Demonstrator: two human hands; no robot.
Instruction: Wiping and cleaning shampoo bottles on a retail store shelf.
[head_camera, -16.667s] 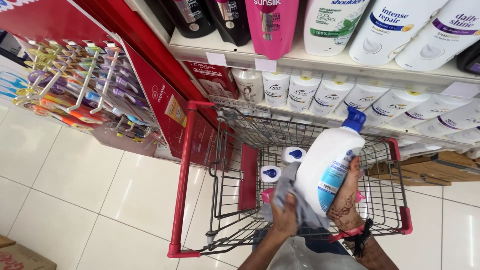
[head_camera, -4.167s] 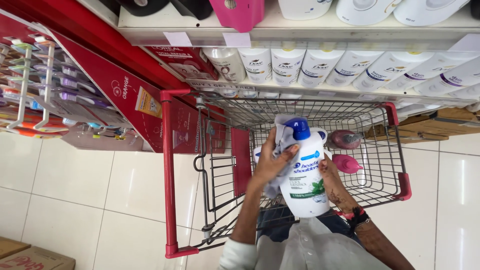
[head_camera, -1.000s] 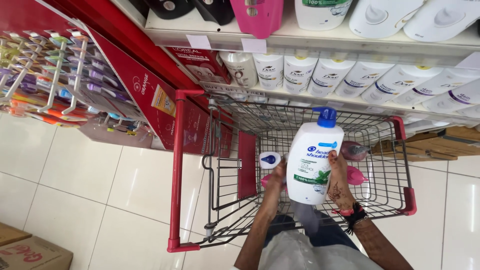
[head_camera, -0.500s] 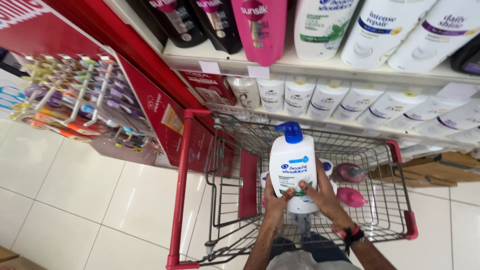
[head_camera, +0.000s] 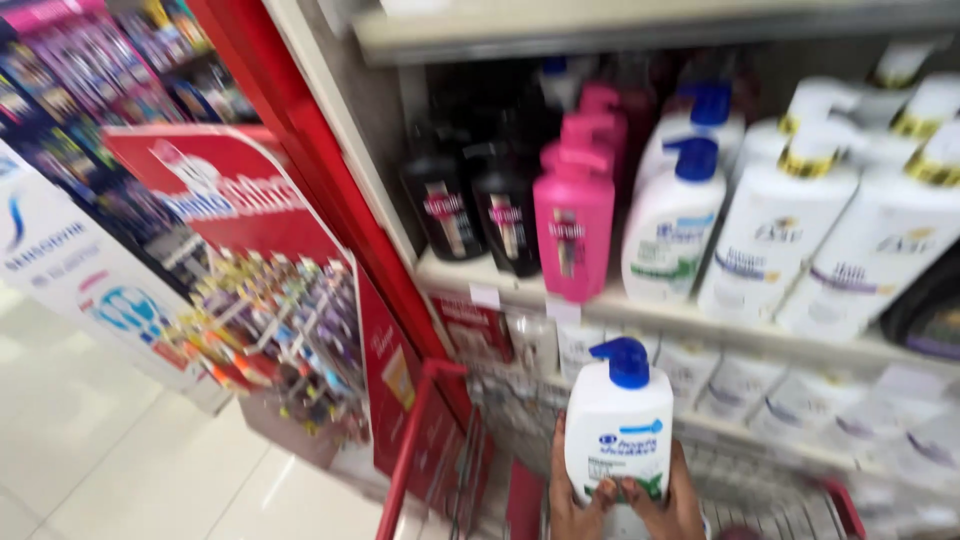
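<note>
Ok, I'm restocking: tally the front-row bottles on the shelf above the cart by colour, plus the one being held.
Black bottles: 2
Pink bottle: 1
White shelf bottle with blue pump: 1
White bottles with gold collars: 2
Held white bottle: 1
Total: 7

- 1 white pump bottle with blue cap (head_camera: 619, 425), lower centre, in 2 hands: left hand (head_camera: 568, 500), right hand (head_camera: 668, 505)
- 2 more blue-capped white bottles (head_camera: 668, 235) on shelf, centre right
- 3 pink pump bottles (head_camera: 574, 215), one behind another
- 2 black bottles (head_camera: 470, 205) in front, more behind, count unclear
- 1 red cart (head_camera: 425, 455), bottom centre
</note>
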